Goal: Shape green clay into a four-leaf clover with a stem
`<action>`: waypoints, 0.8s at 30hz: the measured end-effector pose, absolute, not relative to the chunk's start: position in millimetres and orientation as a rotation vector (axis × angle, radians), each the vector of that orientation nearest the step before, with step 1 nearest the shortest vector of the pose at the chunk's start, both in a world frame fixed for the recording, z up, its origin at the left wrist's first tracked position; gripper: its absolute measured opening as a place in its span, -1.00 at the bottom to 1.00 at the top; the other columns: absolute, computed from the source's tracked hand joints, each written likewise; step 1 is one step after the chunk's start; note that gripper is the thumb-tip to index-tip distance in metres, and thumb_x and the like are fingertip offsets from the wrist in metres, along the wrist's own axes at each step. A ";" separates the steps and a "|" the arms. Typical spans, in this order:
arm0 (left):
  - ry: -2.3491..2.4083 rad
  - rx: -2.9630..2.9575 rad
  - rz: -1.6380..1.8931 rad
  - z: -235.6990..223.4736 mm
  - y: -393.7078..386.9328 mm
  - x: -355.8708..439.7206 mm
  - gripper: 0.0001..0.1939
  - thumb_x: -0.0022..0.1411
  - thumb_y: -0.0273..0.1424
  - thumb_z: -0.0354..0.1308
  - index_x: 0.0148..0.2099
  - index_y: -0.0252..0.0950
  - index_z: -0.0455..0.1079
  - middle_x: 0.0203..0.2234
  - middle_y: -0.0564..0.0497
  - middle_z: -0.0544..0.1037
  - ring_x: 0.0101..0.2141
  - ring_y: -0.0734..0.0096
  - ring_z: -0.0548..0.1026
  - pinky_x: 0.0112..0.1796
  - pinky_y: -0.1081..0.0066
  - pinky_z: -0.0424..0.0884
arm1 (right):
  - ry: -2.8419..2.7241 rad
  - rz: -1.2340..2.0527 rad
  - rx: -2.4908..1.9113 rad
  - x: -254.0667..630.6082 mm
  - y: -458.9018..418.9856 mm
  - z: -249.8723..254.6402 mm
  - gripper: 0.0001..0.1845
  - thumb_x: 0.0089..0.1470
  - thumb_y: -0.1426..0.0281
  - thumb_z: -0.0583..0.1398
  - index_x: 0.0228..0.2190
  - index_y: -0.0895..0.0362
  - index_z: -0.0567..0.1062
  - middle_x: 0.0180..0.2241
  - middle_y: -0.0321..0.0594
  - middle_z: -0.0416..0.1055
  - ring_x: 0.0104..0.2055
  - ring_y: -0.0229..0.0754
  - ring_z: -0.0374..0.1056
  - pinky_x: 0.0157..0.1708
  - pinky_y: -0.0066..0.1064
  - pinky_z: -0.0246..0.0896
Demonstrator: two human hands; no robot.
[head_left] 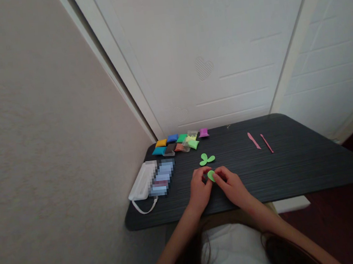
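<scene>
Between the fingertips of both hands is a flat, rounded piece of light green clay [211, 175]. My left hand [200, 188] pinches its left side, and my right hand [230, 184] presses on its right side with the thumb. Just beyond the hands, a three-lobed light green clay leaf shape [205, 161] lies on the dark table. Its lobes meet near the middle.
Several coloured clay packets [173, 138] lie at the table's back left. A white power bank [142, 184] with a cable sits beside a blurred-out phone [163, 177] at left. A pink plastic knife [253, 140] and a thin pink stick tool [266, 143] lie at right.
</scene>
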State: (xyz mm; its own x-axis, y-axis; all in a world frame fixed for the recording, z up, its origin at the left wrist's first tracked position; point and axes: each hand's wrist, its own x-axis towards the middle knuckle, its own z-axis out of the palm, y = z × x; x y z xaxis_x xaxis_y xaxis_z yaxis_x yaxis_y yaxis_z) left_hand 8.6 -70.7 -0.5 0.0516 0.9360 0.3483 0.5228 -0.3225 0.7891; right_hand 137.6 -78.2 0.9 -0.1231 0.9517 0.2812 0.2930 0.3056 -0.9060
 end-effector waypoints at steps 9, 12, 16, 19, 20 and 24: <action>1.338 1.873 1.125 -0.8 -71.9 8.6 -0.79 0.05 -0.43 0.02 -0.20 -0.26 0.25 -0.33 0.03 0.37 -0.35 0.46 0.32 -0.29 0.43 0.26 | -1.638 0.839 -1.160 138.8 -79.1 1.9 -0.77 0.03 0.23 0.01 -0.40 0.10 0.35 -0.46 -0.30 0.38 -0.43 -0.27 0.28 -0.39 -0.45 0.13; 1.317 1.862 1.114 -0.7 -72.1 8.3 -0.80 0.06 -0.42 0.02 -0.20 -0.26 0.24 -0.34 0.03 0.37 -0.34 0.46 0.32 -0.28 0.43 0.26 | -1.634 0.843 -1.156 139.3 -79.3 1.8 -0.77 0.03 0.23 0.01 -0.39 0.11 0.35 -0.45 -0.29 0.38 -0.42 -0.27 0.28 -0.39 -0.45 0.13; 1.306 1.839 1.137 -2.2 -71.9 9.0 -0.77 0.07 -0.40 0.03 -0.17 -0.25 0.22 -0.31 0.02 0.37 -0.32 0.44 0.33 -0.25 0.42 0.25 | -1.630 0.867 -1.147 139.9 -78.6 0.3 -0.78 0.04 0.24 0.01 -0.40 0.11 0.34 -0.45 -0.30 0.38 -0.42 -0.27 0.28 -0.40 -0.46 0.13; 1.318 1.830 1.185 -3.8 -71.5 9.8 -0.75 0.05 -0.40 0.04 -0.16 -0.24 0.22 -0.28 0.02 0.36 -0.30 0.43 0.32 -0.25 0.41 0.25 | -1.634 0.879 -1.141 139.8 -78.1 -0.1 -0.79 0.04 0.25 0.01 -0.40 0.11 0.33 -0.45 -0.31 0.37 -0.41 -0.28 0.27 -0.39 -0.46 0.12; 1.324 1.832 1.198 -4.2 -71.4 10.0 -0.75 0.05 -0.41 0.04 -0.15 -0.24 0.22 -0.28 0.01 0.36 -0.30 0.43 0.32 -0.25 0.40 0.25 | -1.634 0.884 -1.141 139.7 -78.1 0.0 -0.79 0.04 0.25 0.01 -0.40 0.11 0.33 -0.45 -0.31 0.37 -0.41 -0.28 0.27 -0.39 -0.46 0.12; 1.331 1.857 1.191 -3.4 -71.8 9.9 -0.76 0.06 -0.42 0.03 -0.15 -0.25 0.23 -0.29 0.01 0.35 -0.31 0.43 0.31 -0.26 0.41 0.25 | -1.633 0.901 -1.135 139.3 -78.8 0.7 -0.80 0.04 0.25 0.01 -0.40 0.10 0.33 -0.46 -0.32 0.36 -0.42 -0.28 0.27 -0.40 -0.47 0.12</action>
